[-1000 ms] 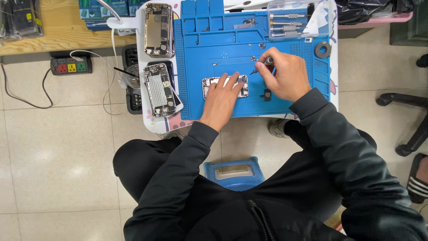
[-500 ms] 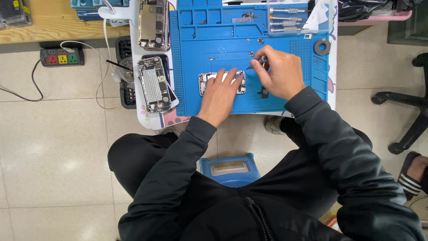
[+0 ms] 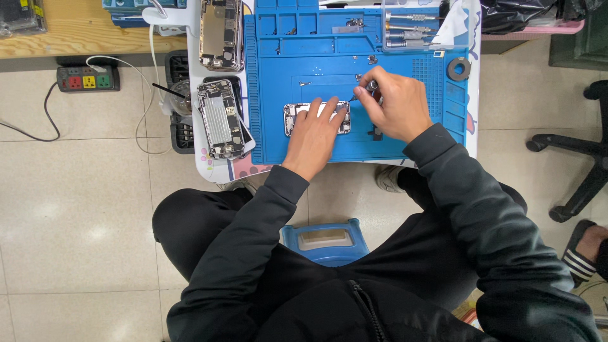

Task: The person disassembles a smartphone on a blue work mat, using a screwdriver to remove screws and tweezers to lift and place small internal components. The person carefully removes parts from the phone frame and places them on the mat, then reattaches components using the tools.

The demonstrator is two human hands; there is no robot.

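Observation:
An opened phone body (image 3: 297,115) lies flat on the blue work mat (image 3: 278,76), mostly covered by my left hand (image 3: 315,133), whose fingers press down on it. My right hand (image 3: 394,106) is closed around a small screwdriver (image 3: 365,89), its tip pointing down-left at the phone's right end. Both sleeves are black.
Two more opened phones (image 3: 221,117) (image 3: 221,31) lie left of the mat. A tray of screwdrivers (image 3: 411,28) and a tape roll (image 3: 458,68) sit at the mat's top right. A power strip (image 3: 87,78), a blue stool (image 3: 326,240) and an office chair base (image 3: 579,183) stand on the tiled floor.
The view has shifted slightly, so the table sits a little lower and to the left. My right hand has edged toward the phone with the screwdriver. My left hand stays on the phone.

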